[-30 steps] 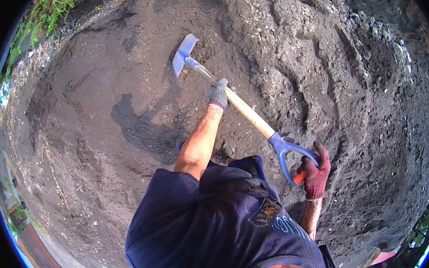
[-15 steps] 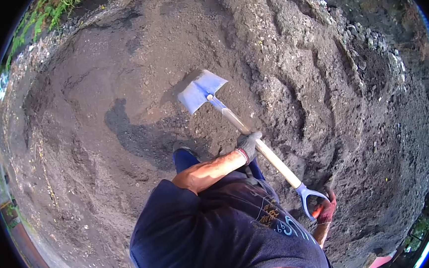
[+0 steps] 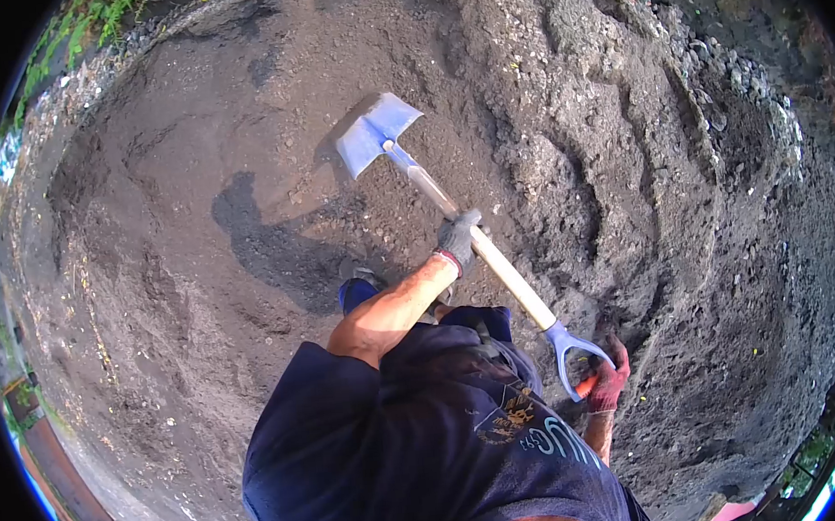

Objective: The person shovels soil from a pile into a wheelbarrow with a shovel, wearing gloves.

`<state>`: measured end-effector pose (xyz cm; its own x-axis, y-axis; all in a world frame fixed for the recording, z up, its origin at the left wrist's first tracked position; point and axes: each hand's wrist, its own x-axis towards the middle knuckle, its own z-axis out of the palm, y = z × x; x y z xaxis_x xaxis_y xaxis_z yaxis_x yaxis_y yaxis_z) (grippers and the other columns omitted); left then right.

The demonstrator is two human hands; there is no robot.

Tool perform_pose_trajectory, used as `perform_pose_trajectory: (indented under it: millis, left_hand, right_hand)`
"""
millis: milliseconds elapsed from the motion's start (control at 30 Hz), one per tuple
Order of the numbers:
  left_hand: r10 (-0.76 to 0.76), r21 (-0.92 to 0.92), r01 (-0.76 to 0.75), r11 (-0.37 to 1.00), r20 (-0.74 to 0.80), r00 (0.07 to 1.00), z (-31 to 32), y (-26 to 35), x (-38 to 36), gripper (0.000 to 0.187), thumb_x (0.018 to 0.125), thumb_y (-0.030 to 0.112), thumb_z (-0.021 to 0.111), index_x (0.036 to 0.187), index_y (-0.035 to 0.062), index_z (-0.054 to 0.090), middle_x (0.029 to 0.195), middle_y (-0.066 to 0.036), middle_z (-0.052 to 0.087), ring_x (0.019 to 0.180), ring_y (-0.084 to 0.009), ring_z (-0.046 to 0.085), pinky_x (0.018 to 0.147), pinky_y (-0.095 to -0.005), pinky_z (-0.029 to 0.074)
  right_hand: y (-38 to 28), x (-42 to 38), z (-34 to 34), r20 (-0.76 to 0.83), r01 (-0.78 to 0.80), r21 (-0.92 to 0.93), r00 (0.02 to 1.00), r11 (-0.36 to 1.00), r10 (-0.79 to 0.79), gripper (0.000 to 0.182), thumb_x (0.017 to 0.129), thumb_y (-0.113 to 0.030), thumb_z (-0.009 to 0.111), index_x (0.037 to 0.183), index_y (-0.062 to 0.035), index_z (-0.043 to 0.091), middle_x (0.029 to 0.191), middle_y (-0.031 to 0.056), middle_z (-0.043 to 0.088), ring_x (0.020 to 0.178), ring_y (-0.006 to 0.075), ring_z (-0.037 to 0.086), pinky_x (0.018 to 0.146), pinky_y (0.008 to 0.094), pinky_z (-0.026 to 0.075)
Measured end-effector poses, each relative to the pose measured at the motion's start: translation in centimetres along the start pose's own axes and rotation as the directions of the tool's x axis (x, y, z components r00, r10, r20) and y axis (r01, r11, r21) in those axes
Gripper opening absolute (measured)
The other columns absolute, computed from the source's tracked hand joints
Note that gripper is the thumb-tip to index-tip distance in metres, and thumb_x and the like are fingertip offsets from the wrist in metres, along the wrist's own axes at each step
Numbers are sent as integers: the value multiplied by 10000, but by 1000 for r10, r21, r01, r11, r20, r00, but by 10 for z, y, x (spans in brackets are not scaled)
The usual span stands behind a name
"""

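A shovel [image 3: 514,278] with a blue blade, a pale wooden shaft and a blue D-shaped handle runs diagonally across the middle. My left hand [image 3: 461,240], in a dark grey glove with a red-edged cuff, wraps around the shaft partway down. At the upper end, my right hand [image 3: 610,377] in a reddish glove closes on the D-handle, its crossbar mostly covered by the fingers. The blade [image 3: 380,133] faces up with hardly any soil on it and lies close over the dark, sandy soil [image 3: 299,85] ahead of me.
A rough, lumpy bank of grey soil and gravel [image 3: 612,140] rises along the right. Loose stones [image 3: 713,61] line its far edge. Green plants [image 3: 82,32] grow at the upper left. My shoe [image 3: 365,276] stands on the soil below the blade.
The shovel and both hands have shifted forward and slightly left in view. More of my feet and legs shows. Both hands keep their hold.
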<state>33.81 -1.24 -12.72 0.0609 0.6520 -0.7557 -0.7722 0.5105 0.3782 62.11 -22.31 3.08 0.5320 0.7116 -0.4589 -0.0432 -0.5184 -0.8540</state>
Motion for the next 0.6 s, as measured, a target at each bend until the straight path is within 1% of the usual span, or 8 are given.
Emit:
perform_pose_trajectory:
  millis: [67,167,233,267,367,433,533,600]
  left_hand:
    - [-90,100,88,991,10,996,-4,-65,-2,157,804,139,671,839,93,525,701,-61,564,605,-206,596,561,-347,515]
    - [-271,133,259,957,83,959,1,-125,-41,167,791,150,696,863,75,566,736,-73,573,669,-216,612,620,-372,533]
    - [-455,128,439,889,151,877,15,-117,-75,168,797,154,694,878,71,573,788,-76,580,750,-233,617,684,-412,535]
    - [-530,96,526,845,273,803,17,-106,-87,201,778,192,729,865,91,579,830,-57,575,809,-218,590,740,-416,502]
    - [-618,68,626,776,274,736,0,-100,-72,204,831,211,669,921,67,556,886,-87,586,868,-284,605,749,-485,514]
    - [-381,-231,464,855,327,865,-10,-82,-47,232,841,243,658,947,70,545,852,-80,567,842,-269,592,722,-459,509]
    - [-146,-244,157,957,65,987,-22,-11,-12,209,836,261,651,906,110,524,764,-36,498,674,-212,536,623,-394,480]
    - [-14,-133,3,991,-80,997,-38,9,2,215,833,284,643,892,132,503,733,-19,466,603,-185,501,570,-371,457]
  right_hand:
    - [44,-5,-64,-120,38,-38,992,999,-43,513,723,-13,494,1235,-17,519,933,99,614,553,146,556,466,259,470]
    - [34,-41,-123,-271,-343,-14,905,939,327,570,686,36,490,1251,-36,499,794,83,592,480,138,490,391,275,420]
    - [40,-50,-161,-263,-406,61,875,912,407,591,683,13,527,1271,-32,475,686,70,542,448,142,467,363,276,404]
    - [57,-44,-187,-168,-425,51,889,904,427,598,685,-1,540,1278,-30,468,677,66,534,453,144,474,367,275,411]
    - [50,-41,-190,51,-552,95,834,828,550,608,692,-26,562,1291,-23,455,676,60,533,481,145,498,404,278,438]
    - [38,-32,-154,136,-587,81,807,806,574,532,710,-7,537,1240,-17,490,670,49,531,496,131,499,449,267,446]
    - [71,0,-119,332,-742,8,634,670,699,528,751,-26,538,1273,2,474,813,64,607,579,124,541,522,248,465]
    - [77,1,-77,144,-532,-141,823,835,549,592,778,-65,576,1343,9,415,975,130,642,728,196,620,642,311,517]
